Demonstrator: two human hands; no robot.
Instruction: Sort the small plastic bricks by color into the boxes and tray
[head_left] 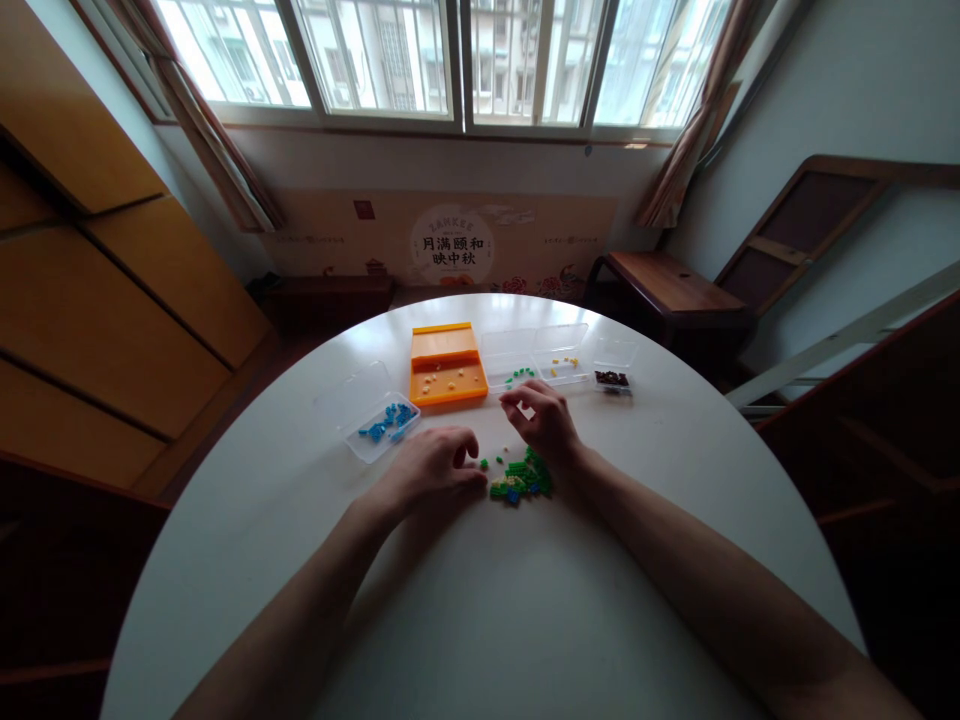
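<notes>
Fingers of the left hand (pixel 439 462) are loosely curled, with a gap between thumb and forefinger; those of the right hand (pixel 544 415) bend in towards each other at the tips, and whether they pinch anything cannot be told. Largest is the white surface (pixel 480 620), hard and smooth, so light pieces would probably skid on it. Next, the orange box (pixel 442 340) stands beyond the hands, likely stiff plastic, best taken by its side walls. Clear boxes look thinner and easier to tip: one (pixel 352 440) with blue bricks on the left, others near the right hand. Between the hands lies the green cluster (pixel 519 474), probably light and rigid but apt to come apart; gripping it low on opposite sides should suit. Smallest, a loose green brick (pixel 484 464) just beyond the left fingertips would need a fingertip pinch across its sides.
</notes>
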